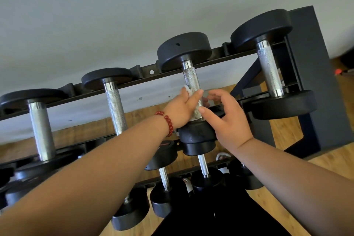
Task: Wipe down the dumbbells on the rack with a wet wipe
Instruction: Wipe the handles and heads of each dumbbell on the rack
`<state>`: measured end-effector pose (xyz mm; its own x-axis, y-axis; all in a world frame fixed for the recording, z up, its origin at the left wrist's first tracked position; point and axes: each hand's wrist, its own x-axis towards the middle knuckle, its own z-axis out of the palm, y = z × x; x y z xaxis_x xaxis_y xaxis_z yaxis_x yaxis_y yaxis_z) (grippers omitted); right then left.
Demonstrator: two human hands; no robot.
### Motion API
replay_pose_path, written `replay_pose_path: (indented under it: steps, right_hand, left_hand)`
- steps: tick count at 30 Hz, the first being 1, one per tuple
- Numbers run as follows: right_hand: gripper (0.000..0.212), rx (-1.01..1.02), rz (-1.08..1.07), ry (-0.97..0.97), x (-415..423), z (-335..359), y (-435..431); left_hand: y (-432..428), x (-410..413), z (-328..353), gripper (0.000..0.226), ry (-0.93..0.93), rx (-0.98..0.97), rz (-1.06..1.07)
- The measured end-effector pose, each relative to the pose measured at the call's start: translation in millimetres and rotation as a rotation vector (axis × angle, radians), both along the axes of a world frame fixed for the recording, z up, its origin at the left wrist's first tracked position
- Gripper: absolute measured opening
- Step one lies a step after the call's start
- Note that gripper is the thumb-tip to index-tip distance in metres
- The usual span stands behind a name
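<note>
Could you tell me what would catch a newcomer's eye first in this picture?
Mid-frame, both hands meet at the steel handle of the third dumbbell on the top rack: the left hand, wearing a red bead bracelet, holds a white wet wipe against it, the right hand close beside. Three more dumbbells flank it there.

left hand (182,110), right hand (229,120) outstretched, nearly touching

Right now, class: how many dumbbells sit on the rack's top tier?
4 dumbbells: far left, left of centre, the one being wiped, far right. Others may lie beyond the frame's left edge.
</note>
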<state>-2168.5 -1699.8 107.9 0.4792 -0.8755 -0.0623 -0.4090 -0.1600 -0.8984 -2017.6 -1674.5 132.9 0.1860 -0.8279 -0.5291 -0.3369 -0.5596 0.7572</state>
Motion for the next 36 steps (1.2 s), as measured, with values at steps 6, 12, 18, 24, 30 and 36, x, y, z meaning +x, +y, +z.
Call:
replay_pose_path:
  steps: [6,12,18,24,30,36]
  right_hand:
    - [0.062,-0.004,-0.005,-0.004,-1,-3,0]
    - [0.062,-0.004,-0.005,-0.008,-1,-4,0]
    - [0.063,0.014,-0.020,-0.022,-1,-4,-1]
    - [0.059,0.016,-0.029,-0.028,0,-5,0]
    - [0.060,0.010,-0.032,-0.027,-1,-3,0]
    - [0.057,0.005,-0.044,-0.036,0,-3,1]
  left_hand:
    - [13,5,-8,0.069,-0.042,0.037,-0.100]
    - [8,-1,-4,0.094,0.046,0.080,-0.071]
    - [23,7,-7,0.080,0.090,0.157,0.046]
    - [12,4,-11,0.061,-0.058,0.097,-0.068]
    - [20,13,-3,0.052,-0.156,0.165,-0.282]
    - [18,6,-8,0.049,-0.120,0.127,-0.197]
